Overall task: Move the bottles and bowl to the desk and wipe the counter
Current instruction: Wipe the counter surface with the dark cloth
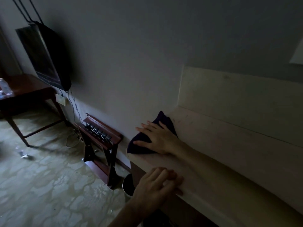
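Note:
A dark purple cloth (139, 147) lies on the left end of the pale counter (229, 153), next to the wall. My right hand (157, 138) presses flat on the cloth with its fingers spread, and the forearm stretches along the counter top. Nearer to me, my left hand (157, 182) rests on the counter's front edge with nothing in it, fingers laid over the lip. At the far left stands the dark wooden desk (27, 90), where clear plastic bottles (5, 89) show at the frame's edge. No bowl is in view.
The room is dim. A flat television (44, 58) hangs on the wall above the desk. A wooden luggage rack (101, 136) stands between desk and counter, with cables (72, 140) on the patterned floor. A dark round bin (128, 184) sits below the counter.

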